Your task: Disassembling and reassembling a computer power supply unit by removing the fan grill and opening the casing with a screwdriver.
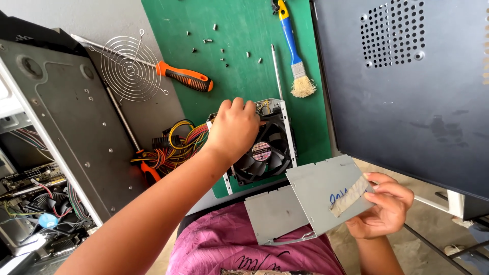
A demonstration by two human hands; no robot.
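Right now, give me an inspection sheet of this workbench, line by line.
Surface: green mat on a grey bench.
Job's things: opened power supply with black fan; grey metal cover.
Clutter: loose screws, wire fan grille, orange screwdriver, blue-handled brush.
Hands: left hand on the power supply; right hand holds the cover.
Cables: coloured bundle beside the power supply.
Surroundings: open computer case left, dark panel right.

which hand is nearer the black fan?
Left. The left hand rests on the black fan in the open metal frame on the green mat. The right hand is off to the right, holding the grey metal cover.
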